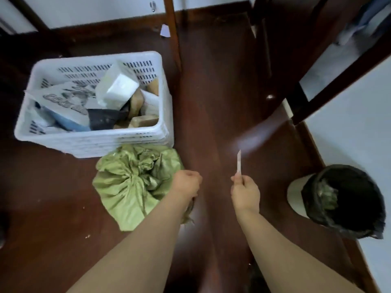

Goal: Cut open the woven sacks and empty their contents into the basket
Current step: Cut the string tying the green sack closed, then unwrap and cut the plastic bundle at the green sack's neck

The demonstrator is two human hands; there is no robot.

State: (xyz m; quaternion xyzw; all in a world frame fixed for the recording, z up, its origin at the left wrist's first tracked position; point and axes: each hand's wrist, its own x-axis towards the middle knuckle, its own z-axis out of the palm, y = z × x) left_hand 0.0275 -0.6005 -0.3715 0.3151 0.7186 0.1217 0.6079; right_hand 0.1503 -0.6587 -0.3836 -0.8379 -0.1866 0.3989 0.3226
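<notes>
A green woven sack (129, 187) stands crumpled on the dark wooden floor, its top gathered into folds. My left hand (186, 183) grips the sack's right edge with curled fingers. My right hand (245, 192) is off to the right of the sack and pinches a thin pale blade (239, 162) that points upward. Just behind the sack sits a white slotted plastic basket (93, 140). It holds several items: a white box (118, 87), printed paper, brown blocks and a dark cloth.
A round bin with a black liner (342, 199) stands at the right near the wall. Dark wooden furniture legs (172, 32) rise behind the basket, and a dark wooden frame (338, 66) runs at the upper right. Bare floor lies between sack and bin.
</notes>
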